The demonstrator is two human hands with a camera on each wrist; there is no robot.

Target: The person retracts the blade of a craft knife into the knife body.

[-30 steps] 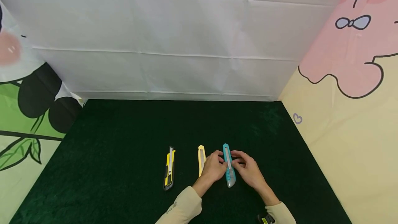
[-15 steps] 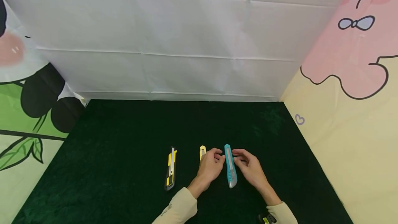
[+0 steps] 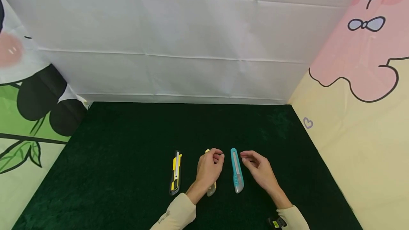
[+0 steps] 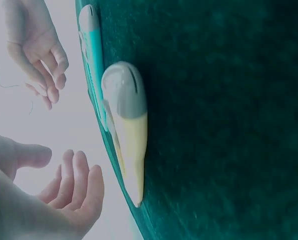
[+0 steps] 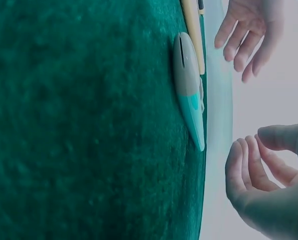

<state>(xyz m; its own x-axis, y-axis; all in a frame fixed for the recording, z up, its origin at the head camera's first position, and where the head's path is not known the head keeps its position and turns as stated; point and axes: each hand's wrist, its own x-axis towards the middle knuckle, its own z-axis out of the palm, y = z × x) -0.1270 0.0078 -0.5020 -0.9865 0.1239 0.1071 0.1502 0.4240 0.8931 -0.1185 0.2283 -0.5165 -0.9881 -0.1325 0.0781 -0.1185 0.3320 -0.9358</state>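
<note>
Three utility knives lie side by side on the dark green cloth. My left hand [image 3: 209, 169] hovers over the pale yellow utility knife [image 4: 134, 145], covering most of it in the head view; its fingers are loosely bent with nothing between them. Just right of the teal utility knife [image 3: 236, 171], my right hand [image 3: 260, 171] is held above the cloth. In the right wrist view its thumb and fingertips come near each other, holding nothing, apart from the teal knife [image 5: 191, 95]. Farther left lies the black and yellow utility knife [image 3: 175, 173].
The green cloth [image 3: 127, 144] covers the table and ends at a white sheet [image 3: 191, 77] behind. Cartoon-printed sheets hang at the left and at the right [image 3: 351, 134]. A dark device with a lime patch [image 3: 276, 223] is at the right cuff.
My left hand has moved left, away from the teal knife and over the pale yellow one. The right hand has drawn slightly right. The knives have stayed in place.
</note>
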